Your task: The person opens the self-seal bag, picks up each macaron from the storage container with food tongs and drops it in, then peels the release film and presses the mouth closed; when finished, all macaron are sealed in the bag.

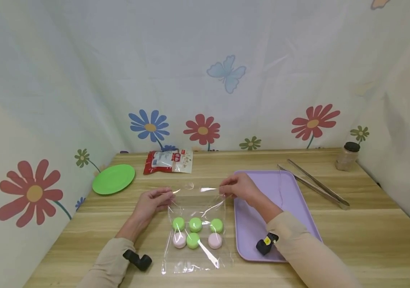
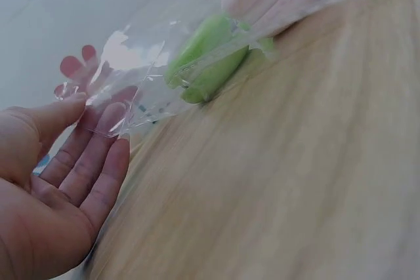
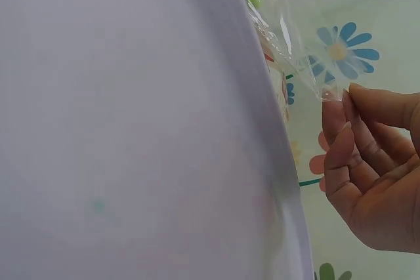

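Observation:
A clear plastic bag (image 1: 197, 256) lies on the wooden table with several green macarons (image 1: 195, 225) and pink macarons (image 1: 215, 241) inside, in two rows. At its far left corner my left hand (image 1: 152, 202) pinches the film between thumb and fingers. My right hand (image 1: 239, 186) pinches the far right corner, beside the tray. In the left wrist view, thumb and fingertips meet the bag's edge, and a green macaron (image 2: 210, 60) shows through the film. The right wrist view has the bag's corner (image 3: 331, 93) between thumb and fingertips.
A purple tray (image 1: 255, 240) sits right of the bag, under my right forearm, with a thin twisted strand (image 1: 280, 188) on it. Metal tongs (image 1: 320, 184) lie beyond it, near a black-lidded jar (image 1: 347, 157). A green plate (image 1: 113, 179) and a red-and-white packet (image 1: 169, 161) stand at the back left.

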Demonstrator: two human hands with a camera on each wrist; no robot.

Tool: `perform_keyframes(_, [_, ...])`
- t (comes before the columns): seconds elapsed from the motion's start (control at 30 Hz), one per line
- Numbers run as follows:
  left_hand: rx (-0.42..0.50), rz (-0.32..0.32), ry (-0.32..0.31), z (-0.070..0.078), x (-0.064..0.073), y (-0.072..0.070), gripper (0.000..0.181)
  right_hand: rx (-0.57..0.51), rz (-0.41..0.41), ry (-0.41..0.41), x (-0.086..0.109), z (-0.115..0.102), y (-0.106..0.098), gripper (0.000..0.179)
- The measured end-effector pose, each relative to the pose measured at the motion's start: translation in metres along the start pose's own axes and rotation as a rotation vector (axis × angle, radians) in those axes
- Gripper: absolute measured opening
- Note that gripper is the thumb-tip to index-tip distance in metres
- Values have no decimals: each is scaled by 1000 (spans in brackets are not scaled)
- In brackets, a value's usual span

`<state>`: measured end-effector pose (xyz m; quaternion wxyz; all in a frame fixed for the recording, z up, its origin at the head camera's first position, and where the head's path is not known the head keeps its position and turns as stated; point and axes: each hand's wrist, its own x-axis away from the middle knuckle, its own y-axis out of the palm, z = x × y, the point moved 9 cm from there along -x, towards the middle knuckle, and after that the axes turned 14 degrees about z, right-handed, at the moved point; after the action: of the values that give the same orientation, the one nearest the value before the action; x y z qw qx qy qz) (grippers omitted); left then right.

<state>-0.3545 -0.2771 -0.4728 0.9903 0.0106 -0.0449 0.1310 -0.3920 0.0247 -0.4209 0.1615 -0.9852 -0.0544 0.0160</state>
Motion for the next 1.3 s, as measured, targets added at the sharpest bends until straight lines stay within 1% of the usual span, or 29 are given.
perform_keyframes(0.17, [5, -21, 26, 0, -2, -2, 33, -11, -9, 9, 0, 4, -1, 19])
perform_keyframes(0.3, [11, -63, 49, -1, -3, -2, 29, -20, -30, 10, -1, 6, 1, 23])
perform_keyframes(0.47, [38, -102, 52, -1, -4, -1, 35, -59, -56, 15, -2, 8, 1, 22])
perform_keyframes(0.53, [45, -114, 53, 0, -3, 0, 37, -61, -68, 11, -3, 8, 1, 21])
perform_keyframes(0.67, [46, -137, 63, 2, -2, 0, 39, -32, -103, -14, -2, 7, 1, 19])
perform_keyframes(0.8, [33, -149, 77, 3, -1, 1, 40, -11, -135, -28, 1, 4, 2, 19])
perform_keyframes(0.9, [21, -138, 77, 4, -1, 1, 40, -9, -148, -21, 1, 4, 2, 18])
perform_keyframes(1.03, [-3, -133, 91, 5, 0, 1, 37, 2, -162, -17, 0, 6, 2, 12])
perform_keyframes(1.13, [-21, -138, 105, 7, 1, 2, 36, 31, -172, -38, 1, 4, 2, 9])
perform_keyframes(1.3, [-35, -144, 116, 7, 2, 2, 35, 57, -188, -77, 2, 1, 2, 9])
